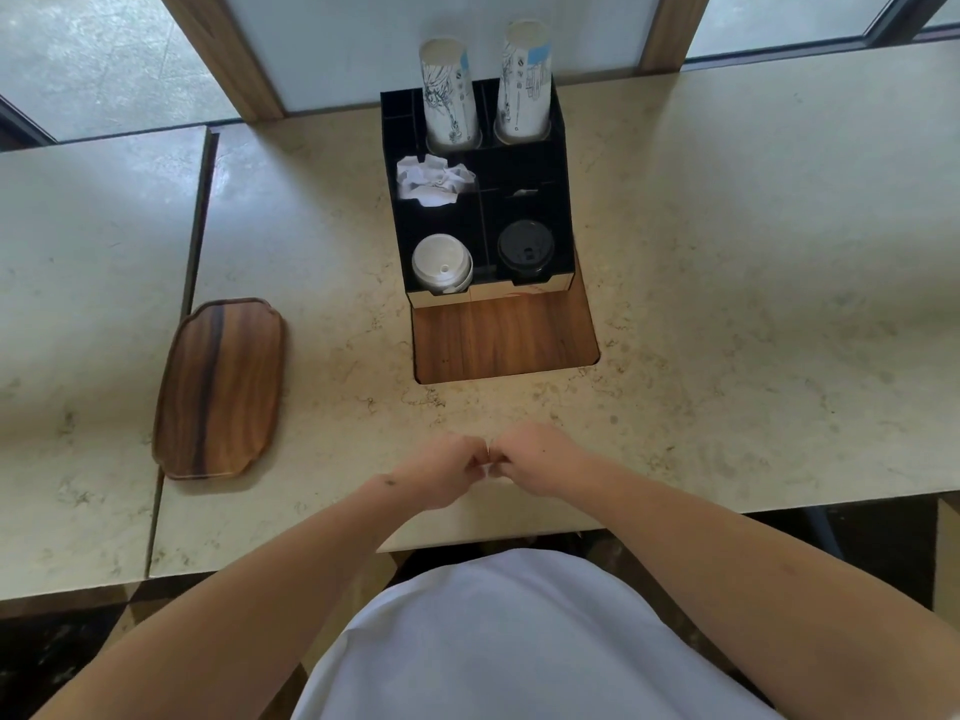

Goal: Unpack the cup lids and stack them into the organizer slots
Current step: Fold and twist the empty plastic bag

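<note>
While white lids (442, 263) and black lids (525, 249) fill the organizer (563, 200), both fists meet. The left hand (441, 472) and right hand (535, 462) curl; any contents are hidden.

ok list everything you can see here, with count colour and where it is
organizer: 1, black, back centre of counter
cup stacks: 2, white printed, upside down in the organizer's back slots
white lids: 1 stack, front left slot
black lids: 1 stack, front right slot
paper packets: 1 loose bunch, white, middle left slot
wood panel: 1, brown, set into the counter in front of the organizer
tray: 1, brown wood, left on counter
counter: beige stone
left hand: curled, near edge, fingertips meeting the right
right hand: curled; anything pinched is too small to tell
</note>
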The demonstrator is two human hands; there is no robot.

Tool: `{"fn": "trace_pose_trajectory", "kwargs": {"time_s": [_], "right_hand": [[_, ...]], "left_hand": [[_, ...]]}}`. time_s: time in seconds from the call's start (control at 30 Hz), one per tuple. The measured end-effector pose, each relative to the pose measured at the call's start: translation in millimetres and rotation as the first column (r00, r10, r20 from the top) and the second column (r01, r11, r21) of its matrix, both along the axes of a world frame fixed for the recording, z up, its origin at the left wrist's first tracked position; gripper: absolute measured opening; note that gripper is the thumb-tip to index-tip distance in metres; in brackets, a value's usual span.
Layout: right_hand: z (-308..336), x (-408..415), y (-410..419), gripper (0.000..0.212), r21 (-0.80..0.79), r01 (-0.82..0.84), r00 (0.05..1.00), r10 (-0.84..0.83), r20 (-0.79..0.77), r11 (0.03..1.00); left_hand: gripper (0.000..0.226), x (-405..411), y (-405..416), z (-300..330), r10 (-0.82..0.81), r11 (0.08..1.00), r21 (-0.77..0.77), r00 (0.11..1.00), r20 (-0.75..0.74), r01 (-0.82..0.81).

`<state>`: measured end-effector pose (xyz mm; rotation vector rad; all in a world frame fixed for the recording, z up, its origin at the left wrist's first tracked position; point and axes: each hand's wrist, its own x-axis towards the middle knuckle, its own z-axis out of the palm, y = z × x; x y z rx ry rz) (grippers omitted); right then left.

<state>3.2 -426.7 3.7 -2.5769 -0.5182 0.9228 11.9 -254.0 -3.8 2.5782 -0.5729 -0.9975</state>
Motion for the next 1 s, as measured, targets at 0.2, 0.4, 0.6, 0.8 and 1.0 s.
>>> {"fn": "trace_pose_trajectory", "kwargs": {"time_s": [0.2,0.4,0.6,0.8,1.0], "right_hand": [[5,3,-21,0.02,0.187,0.249,0.953,-0.206,-0.224,0.95],[10,3,-43,0.015,0.265,0.339,0.912,-0.246,-0.328,0.903],[8,-1,-52,0.017,0.241,0.388,0.891,-0.296,-0.343,0.89],[12,-4,-55,0.013,0.226,0.424,0.873,-0.329,-0.36,0.877],[22,-31,-83,0.025,0.179,0.582,0.791,-0.503,-0.348,0.793]], "left_hand": [[0.015,18,16,16,0.101,0.989,-0.088,0.977,-0.19,-0.119],[0.02,28,22,27,0.064,0.99,-0.103,0.969,-0.239,-0.091],[0.021,28,33,26,0.065,0.994,-0.065,0.96,-0.274,-0.086],[0.021,38,33,33,0.025,0.993,-0.1,0.945,-0.327,-0.061],[0.017,41,3,39,-0.049,0.984,-0.178,0.95,-0.309,-0.008]]}}
